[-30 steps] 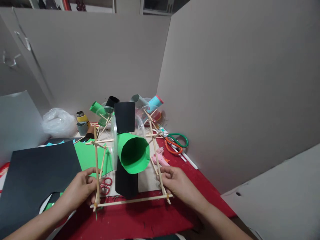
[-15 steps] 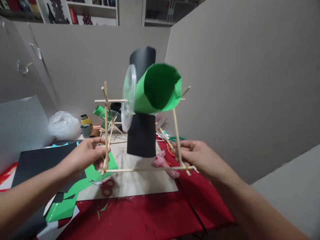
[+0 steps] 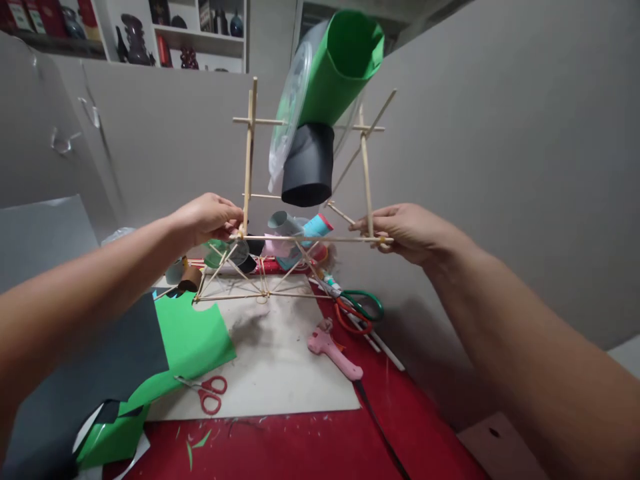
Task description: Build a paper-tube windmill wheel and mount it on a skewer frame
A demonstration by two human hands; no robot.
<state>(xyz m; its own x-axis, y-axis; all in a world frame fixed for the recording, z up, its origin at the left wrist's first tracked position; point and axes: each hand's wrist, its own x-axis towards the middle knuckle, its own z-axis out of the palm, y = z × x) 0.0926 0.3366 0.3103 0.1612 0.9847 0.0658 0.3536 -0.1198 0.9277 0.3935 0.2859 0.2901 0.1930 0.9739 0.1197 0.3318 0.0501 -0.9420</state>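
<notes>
Stick frame (image 3: 310, 238) aloft above glue gun (image 3: 333, 350) | left hand (image 3: 207, 217) fingers pinch one corner | right hand (image 3: 407, 230) fingers pinch other corner

Pale wooden stick frame (image 3: 249, 167). Above the grip, a bright green paper tube (image 3: 345, 60) and a black paper tube (image 3: 309, 167) beside a clear plastic disc (image 3: 285, 127). Below the grip, a red table cover (image 3: 300, 447), pink glue gun (image 3: 333, 350), red-handled scissors (image 3: 213, 393) and green paper sheet (image 3: 195, 337).

A craft corner in a home: a desk (image 3: 300, 447) boxed in by cardboard partitions (image 3: 500, 167), strewn with coloured paper (image 3: 193, 340), scissors (image 3: 207, 393) and a glue gun (image 3: 333, 350); ornaments fill the shelves (image 3: 200, 33) behind.
</notes>
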